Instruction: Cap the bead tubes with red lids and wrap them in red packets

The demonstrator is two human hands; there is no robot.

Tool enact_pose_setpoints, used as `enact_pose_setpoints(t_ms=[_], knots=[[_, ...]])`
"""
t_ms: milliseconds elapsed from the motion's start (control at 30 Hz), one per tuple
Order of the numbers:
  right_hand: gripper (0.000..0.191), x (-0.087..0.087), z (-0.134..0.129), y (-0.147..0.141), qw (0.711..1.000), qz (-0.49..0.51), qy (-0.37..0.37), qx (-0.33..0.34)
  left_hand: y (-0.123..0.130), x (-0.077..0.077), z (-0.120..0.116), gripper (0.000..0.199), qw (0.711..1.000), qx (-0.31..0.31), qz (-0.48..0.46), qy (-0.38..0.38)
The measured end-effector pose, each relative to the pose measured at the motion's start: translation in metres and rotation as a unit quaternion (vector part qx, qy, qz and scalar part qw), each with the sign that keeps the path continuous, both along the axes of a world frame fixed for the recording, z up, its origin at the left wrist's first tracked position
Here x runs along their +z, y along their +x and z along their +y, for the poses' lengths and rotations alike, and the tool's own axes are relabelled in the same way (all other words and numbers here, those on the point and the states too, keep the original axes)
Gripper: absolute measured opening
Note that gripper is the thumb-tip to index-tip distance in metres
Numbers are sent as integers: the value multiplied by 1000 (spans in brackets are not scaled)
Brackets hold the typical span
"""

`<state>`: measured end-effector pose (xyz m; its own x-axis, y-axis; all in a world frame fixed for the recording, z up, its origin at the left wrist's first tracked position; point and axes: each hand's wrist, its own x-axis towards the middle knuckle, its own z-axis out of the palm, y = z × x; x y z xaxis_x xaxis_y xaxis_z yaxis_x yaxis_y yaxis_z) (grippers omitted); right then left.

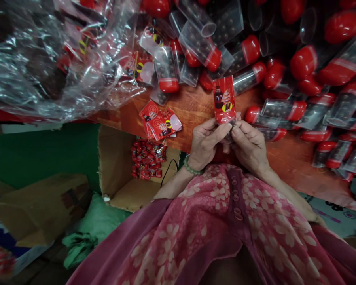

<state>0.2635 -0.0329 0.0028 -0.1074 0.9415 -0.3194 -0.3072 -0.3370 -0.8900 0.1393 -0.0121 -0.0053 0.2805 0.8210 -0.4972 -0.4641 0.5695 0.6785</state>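
A small red printed sleeve (224,97) stands upright between my two hands, with a cartoon figure and a yellow patch on its front. From its lower end shows the clear end of a small tube (228,136) with dark balls inside. My left hand (206,142), a green bead bracelet at the wrist, is closed on the sleeve with its thumb across the lower edge. Closed from the other side, my right hand (250,144) pinches the tube's clear end. To the left of my hands lies a small stack of flat red sleeves (160,120) on the wooden table (192,105).
Many red-capped clear tubes (284,109) of dark balls are heaped at the back and right. A crinkled clear plastic bag (89,79) covers the left side. Below the table edge, an open cardboard box (114,170) holds red wrapped pieces (146,158). Another carton (44,206) stands further left.
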Motion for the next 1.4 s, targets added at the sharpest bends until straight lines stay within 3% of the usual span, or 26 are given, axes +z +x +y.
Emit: enact_pose_setpoints(t_ms=[167,333,467,733,867,967,1167,1233,1400], knots=[[24,6,2,2,998,-57,24,12,-5,-2,2,68,1000,9,0,21],[27,4,-1,4,983,-173,65,8,-2,-11,0,46,998,35,30,43],[27,-4,-3,5,959,-258,115,-6,3,-8,3,42,995,66,70,37],[25,-4,-2,3,969,-228,83,-40,9,0,4,35,994,77,76,17],[33,-3,2,3,997,-81,15,-5,7,7,7,43,999,37,31,-16],[37,-5,5,3,1000,-2,-16,19,6,12,9,46,999,24,28,-23],[39,-1,2,-1,982,-180,11,-58,10,7,6,44,997,40,60,2],[40,0,2,-2,981,-185,10,-64,11,8,7,42,997,46,53,-10],[41,-2,7,-3,996,0,-85,-13,12,14,10,46,995,53,51,-62]])
